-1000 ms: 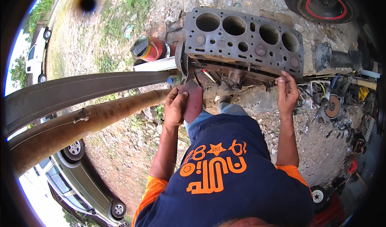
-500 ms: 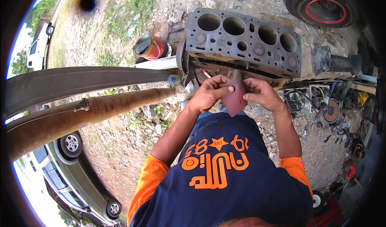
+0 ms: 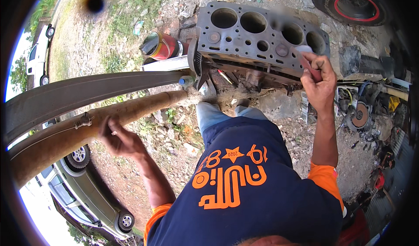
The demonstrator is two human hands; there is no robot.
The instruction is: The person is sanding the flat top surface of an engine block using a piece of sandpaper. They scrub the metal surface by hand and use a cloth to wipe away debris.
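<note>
A grey metal engine block (image 3: pixel 238 43) with a row of large round bores lies in front of me. My right hand (image 3: pixel 321 78) is closed round a folded reddish-brown sheet of sandpaper (image 3: pixel 310 67) at the block's near right edge. Part of the sheet is hidden by my fingers. Well away from the block, my left hand (image 3: pixel 120 137) hangs out to the left, over or beside a rusty pipe (image 3: pixel 144 102). It wears a ring, and nothing shows in it. Motion smears its fingers.
A dark metal beam (image 3: pixel 100 87) runs beside the pipe from the left. A red bucket (image 3: pixel 163 45) and a bottle with a blue cap (image 3: pixel 186 80) stand left of the block. At the far right lies a tyre (image 3: pixel 345 4); loose machine parts (image 3: pixel 360 115) lie nearer. Vehicles are parked at left.
Both hands held the sandpaper in front of the block. My left hand has let go and swung out to the left; my right has carried the sheet right and up to the block.
</note>
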